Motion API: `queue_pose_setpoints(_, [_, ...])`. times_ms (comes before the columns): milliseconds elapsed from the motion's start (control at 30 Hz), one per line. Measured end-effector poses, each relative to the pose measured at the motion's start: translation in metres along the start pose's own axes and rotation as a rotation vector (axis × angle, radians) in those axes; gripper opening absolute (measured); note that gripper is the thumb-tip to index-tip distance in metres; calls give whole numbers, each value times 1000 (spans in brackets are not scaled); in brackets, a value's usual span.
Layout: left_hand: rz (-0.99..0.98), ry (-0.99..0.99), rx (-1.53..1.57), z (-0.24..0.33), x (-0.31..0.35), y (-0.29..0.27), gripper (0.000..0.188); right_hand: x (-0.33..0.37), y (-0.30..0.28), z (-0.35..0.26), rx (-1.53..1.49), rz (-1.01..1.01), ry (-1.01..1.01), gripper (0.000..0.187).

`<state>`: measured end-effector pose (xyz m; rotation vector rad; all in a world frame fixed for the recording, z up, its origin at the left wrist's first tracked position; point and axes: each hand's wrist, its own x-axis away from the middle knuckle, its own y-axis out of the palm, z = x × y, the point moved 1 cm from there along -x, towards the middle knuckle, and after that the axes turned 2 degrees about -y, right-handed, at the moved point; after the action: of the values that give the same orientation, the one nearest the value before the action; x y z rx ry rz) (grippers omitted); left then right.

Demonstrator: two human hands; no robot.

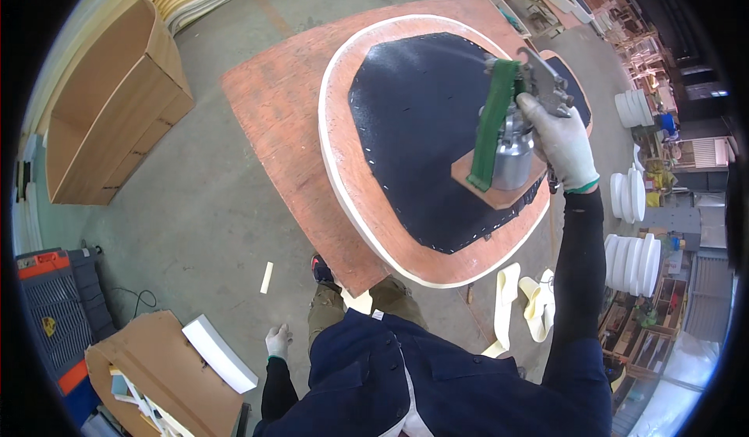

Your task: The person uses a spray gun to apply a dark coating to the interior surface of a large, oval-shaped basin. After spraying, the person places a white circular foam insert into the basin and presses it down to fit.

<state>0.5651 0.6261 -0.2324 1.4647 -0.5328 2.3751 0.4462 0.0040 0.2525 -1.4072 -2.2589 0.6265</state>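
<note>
My right hand (pixel 563 142), in a white knit glove with a green cuff, grips a metal spray gun (pixel 546 86) above a rounded panel (pixel 340 148). Under the gun hangs a silver cup (pixel 513 154), with a green strap (pixel 493 125) running down beside it. A pale mist leaves the nozzle toward the left, over the black sheet (pixel 421 140) stapled on the panel's wooden face; whitish specks show at its far left. Behind the cup, a small wooden plate (pixel 476 181) is partly hidden. My left hand (pixel 278 341), also gloved, hangs low at my side with its fingers curled, away from the panel.
The panel, edged in white foam, rests on a wooden board (pixel 273 125) before me. Cream foam strips (pixel 505 304) lie on the floor at right. A curved wooden shell (pixel 117 117), a cardboard box (pixel 156 359) and a grey-orange case (pixel 66 304) stand left; white foam stacks (pixel 632 264) stand right.
</note>
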Motion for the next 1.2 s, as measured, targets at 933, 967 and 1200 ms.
queue_pose_setpoints(933, [-17,71,-152,12,-13,-67,15,113,51,-16,-122,-139,-100,26])
queue_pose_setpoints(967, [-28,76,-143,8,-14,-67,16,116,51,-17,-125,-128,-100,26])
queue_pose_setpoints(1200, [-64,76,-114,-25,4,-59,16,140,52,-11,-151,-197,-91,28])
